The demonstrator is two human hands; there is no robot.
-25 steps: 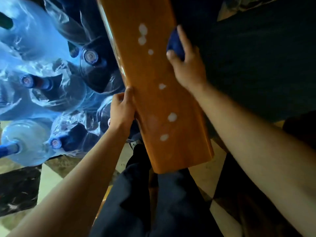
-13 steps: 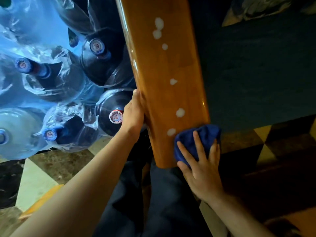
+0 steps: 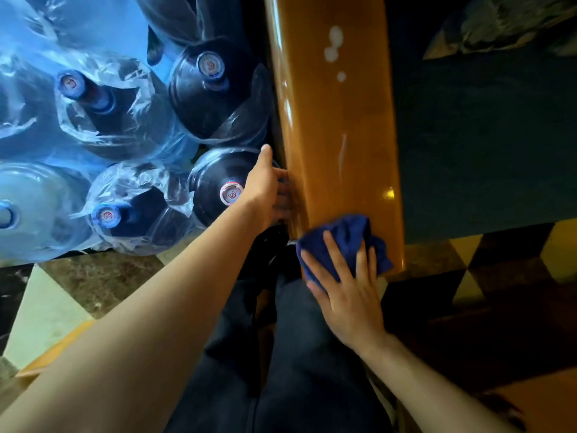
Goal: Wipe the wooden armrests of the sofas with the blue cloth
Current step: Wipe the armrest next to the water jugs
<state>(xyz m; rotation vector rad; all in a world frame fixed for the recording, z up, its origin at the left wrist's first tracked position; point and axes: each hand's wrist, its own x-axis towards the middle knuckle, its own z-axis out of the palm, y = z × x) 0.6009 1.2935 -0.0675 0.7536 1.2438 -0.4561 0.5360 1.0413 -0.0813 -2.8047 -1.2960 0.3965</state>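
Both forearms are showing bare from the bottom edge of the view up to the wrists, with no sleeve reaching into sight. The left hand (image 3: 265,189) and the right hand (image 3: 349,295) are wearing no gloves, rings, watch or bands that can be made out. The nails on the right hand's fingers (image 3: 331,254) are looking short and plain. Below the arms, the legs are wearing dark navy trousers (image 3: 296,370), the cloth creasing in soft folds, with a narrow gap showing between the two legs
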